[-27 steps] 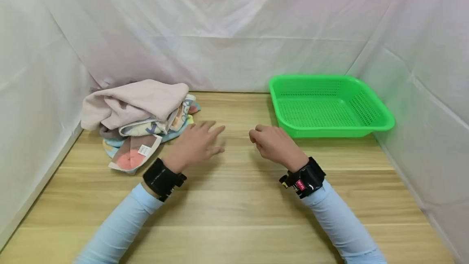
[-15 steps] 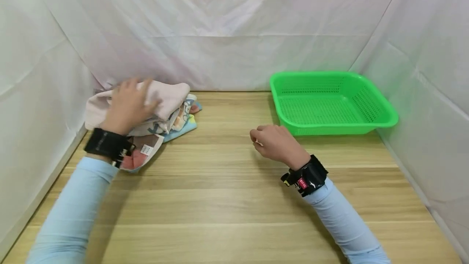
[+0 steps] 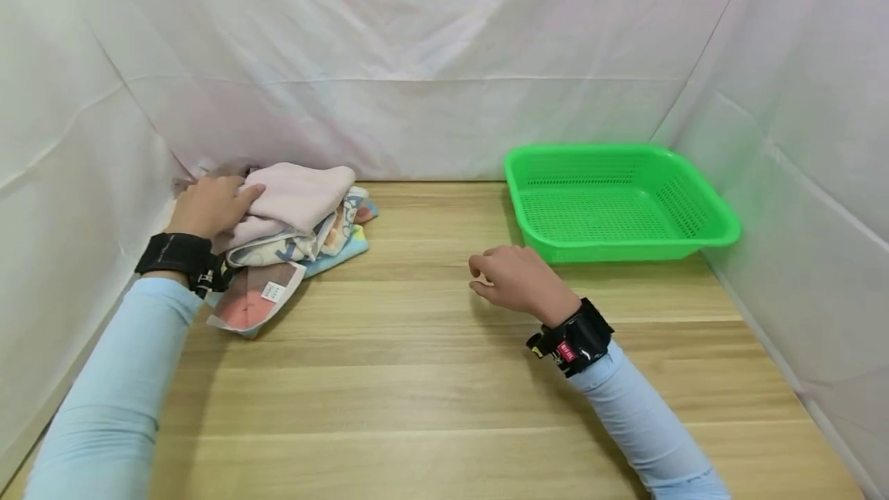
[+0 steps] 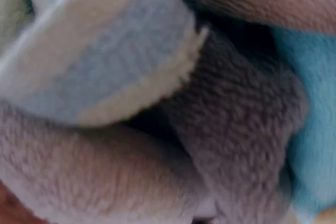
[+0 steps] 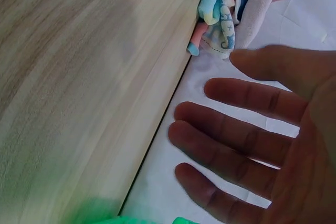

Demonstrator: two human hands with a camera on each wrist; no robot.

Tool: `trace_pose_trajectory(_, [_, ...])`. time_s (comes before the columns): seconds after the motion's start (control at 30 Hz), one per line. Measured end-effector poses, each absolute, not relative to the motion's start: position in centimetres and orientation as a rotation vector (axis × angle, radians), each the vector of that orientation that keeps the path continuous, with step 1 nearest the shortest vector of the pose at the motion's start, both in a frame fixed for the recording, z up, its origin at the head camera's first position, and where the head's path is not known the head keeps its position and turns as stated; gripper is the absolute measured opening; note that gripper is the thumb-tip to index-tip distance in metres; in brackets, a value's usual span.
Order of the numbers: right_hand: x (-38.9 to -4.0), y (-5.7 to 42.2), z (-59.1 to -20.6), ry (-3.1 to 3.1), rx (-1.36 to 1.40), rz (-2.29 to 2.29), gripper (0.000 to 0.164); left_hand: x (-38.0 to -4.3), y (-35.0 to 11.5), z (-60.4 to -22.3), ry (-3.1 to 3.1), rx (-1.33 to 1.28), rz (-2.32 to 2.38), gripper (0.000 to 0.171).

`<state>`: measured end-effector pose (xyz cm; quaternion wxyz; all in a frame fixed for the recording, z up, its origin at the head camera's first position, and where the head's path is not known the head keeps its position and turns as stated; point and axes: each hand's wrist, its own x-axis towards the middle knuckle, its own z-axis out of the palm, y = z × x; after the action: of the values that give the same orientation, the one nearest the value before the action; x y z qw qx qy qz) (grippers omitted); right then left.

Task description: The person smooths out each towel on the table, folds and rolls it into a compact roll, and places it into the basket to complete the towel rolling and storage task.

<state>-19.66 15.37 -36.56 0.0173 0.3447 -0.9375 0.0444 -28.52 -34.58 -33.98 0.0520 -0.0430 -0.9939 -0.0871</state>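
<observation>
Pile of soft cloths lay heaped in the far left corner of the table (image 3: 417, 384). On top: a pale pink cloth (image 3: 299, 190), folded over itself. Below it, a printed cloth (image 3: 264, 253) with blue and orange figures, then a light blue cloth (image 3: 340, 255) showing at the right. A brown-and-coral flap (image 3: 243, 303) with a white label (image 3: 272, 291) stuck out toward the near edge.

Left hand (image 3: 206, 208) rested on the left part of the pile, thumb out to the right over the pink cloth. Its fingertips were hard to make out; could not tell whether they pinched any fabric. Left wrist view filled with blurred plush folds, among them a dark grey-brown cloth (image 4: 241, 119).

Right hand (image 3: 519, 280) hung over the middle of the table, well apart from the pile. Fingers (image 5: 220, 157) loosely bent, small gaps between them, thumb apart.

Green basket (image 3: 625, 251) stood at the far right corner, near the right hand. White sheeting (image 3: 417, 126) rose behind the far edge. Black bands (image 3: 579, 338) circled both wrists, over light blue sleeves (image 3: 646, 415).
</observation>
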Motion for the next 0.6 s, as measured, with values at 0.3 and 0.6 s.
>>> trace_pose_trajectory(0.3, [-19.73,15.38,-36.6,-2.951,1.073,0.154,0.018,-28.37,-34.1,-33.8,-2.801,-0.098,-0.264,0.032])
trace_pose_trajectory(0.6, [-19.65,15.43,-36.65,-2.966,1.076,0.165,0.018,-28.91,-33.61,-33.25,-2.711,0.058,-0.305,0.034])
